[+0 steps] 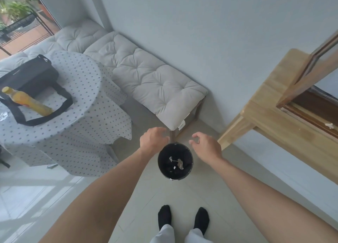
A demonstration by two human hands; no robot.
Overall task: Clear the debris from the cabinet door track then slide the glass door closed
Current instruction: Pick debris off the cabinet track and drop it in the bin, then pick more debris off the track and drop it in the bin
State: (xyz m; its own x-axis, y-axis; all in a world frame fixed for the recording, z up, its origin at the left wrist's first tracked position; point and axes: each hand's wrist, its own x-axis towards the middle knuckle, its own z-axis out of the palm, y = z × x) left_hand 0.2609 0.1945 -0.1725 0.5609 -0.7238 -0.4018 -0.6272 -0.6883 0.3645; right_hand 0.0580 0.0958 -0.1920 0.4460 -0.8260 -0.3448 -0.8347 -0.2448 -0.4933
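Note:
A black round bin [175,145] stands on the tiled floor in front of my feet, with several pale scraps of debris [178,163] at its bottom. My left hand [152,138] hovers over the bin's left rim, fingers loosely curled and holding nothing. My right hand [207,145] hangs over the right rim, fingers spread and empty. At the right, the wooden cabinet [270,114] shows its dark door track [311,114], where a small white scrap [330,126] lies. The framed glass door [314,67] leans across the upper right.
A grey cushioned bench [146,80] runs along the wall behind the bin. A round table with a dotted cloth [73,103] at the left carries a black bag [33,78] and a yellow bottle [27,101]. Open tiled floor [182,197] lies around my feet.

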